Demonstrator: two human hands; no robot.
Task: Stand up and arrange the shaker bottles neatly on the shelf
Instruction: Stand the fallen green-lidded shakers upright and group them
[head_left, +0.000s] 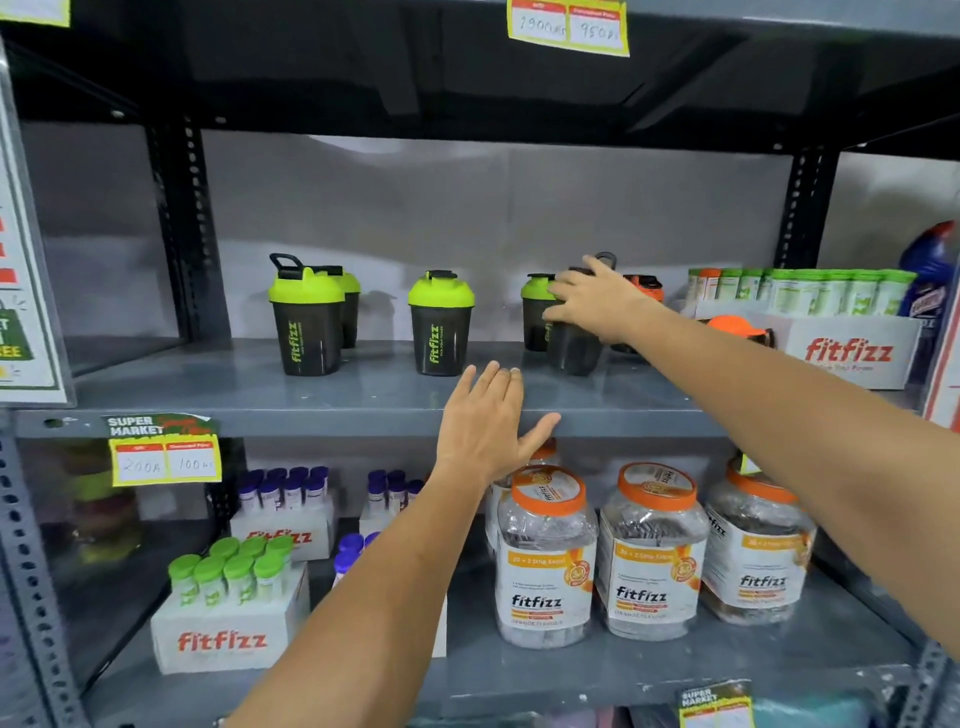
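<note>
Shelf (363, 395): grey metal, middle tier of the rack; the shakers stand on it.
Left shaker (306, 317): upright, dark body, green lid with its loop raised; a second green-lidded shaker (350, 306) stands just behind it, partly hidden.
Middle shaker (440, 325): upright, alone, well apart from the left pair.
Right group: one green-lidded shaker (535, 312) upright at the back; a dark shaker (574, 351) in front of it; an orange-lidded shaker (647, 288) behind the wrist, mostly hidden.
Right hand (597, 301): reached onto the shelf, fingers wrapped over the upper part of the dark shaker, clamped on it; its lid is covered by the hand. Base appears to rest on the shelf.
Left hand (488, 421): in front of the shelf edge, palm forward, fingers spread, holding nothing and touching nothing.
Box (852, 353): white "fitfizz" carton at the right end of the shelf, filled with green-capped tubes (810, 291); an orange cap (735, 327) lies just beside its left face.
Lower tier: three orange-lidded jars (649, 551) at right, cartons of purple- and green-capped tubes at left.
Price tag (166, 460): yellow, on the shelf edge, left.
</note>
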